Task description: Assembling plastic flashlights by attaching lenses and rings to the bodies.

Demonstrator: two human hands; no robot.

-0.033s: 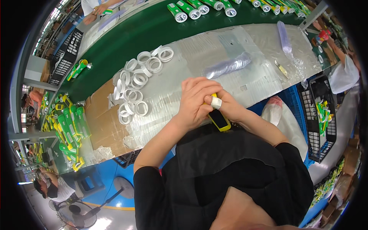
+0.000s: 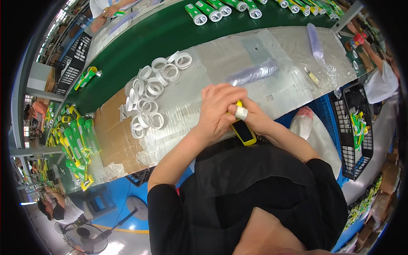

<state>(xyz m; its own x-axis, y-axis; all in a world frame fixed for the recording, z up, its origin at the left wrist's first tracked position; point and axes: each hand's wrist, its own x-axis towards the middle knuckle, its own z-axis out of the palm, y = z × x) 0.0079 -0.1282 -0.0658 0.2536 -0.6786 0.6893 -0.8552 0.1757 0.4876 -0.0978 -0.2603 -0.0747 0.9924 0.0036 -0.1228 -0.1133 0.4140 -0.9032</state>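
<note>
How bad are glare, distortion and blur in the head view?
Head view: lens bends the green worktop into an arc, black corners; head view: white glare on the floor near the fan; head view: hands and flashlight look fairly sharp, no obvious motion smear; head view: far-left background too small and squeezed to read.

Factory workshop, rowed green flashlights (image 2: 207,9), black crate (image 2: 348,156)
</note>
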